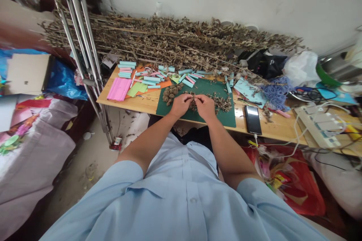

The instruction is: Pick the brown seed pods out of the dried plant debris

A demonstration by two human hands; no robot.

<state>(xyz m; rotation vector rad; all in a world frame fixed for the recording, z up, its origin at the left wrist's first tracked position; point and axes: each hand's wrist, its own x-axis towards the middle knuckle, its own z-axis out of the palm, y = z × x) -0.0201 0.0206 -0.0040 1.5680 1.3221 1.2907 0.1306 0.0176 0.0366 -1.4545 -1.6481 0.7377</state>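
Clumps (170,95): heaped at left on mat (227,121). Leaves (222,104): scattered at right, unclumped. Stalks (158,37): left leafy. Left hand (181,105), right hand (205,105): grips seemingly narrowed; contents cannot be told.

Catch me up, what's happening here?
Someone's left hand and right hand are close together over dried leaves on a green mat; anything between them is too small to make out. Dried clumps lie just left, a phone lies right, and dried stalks are heaped behind.
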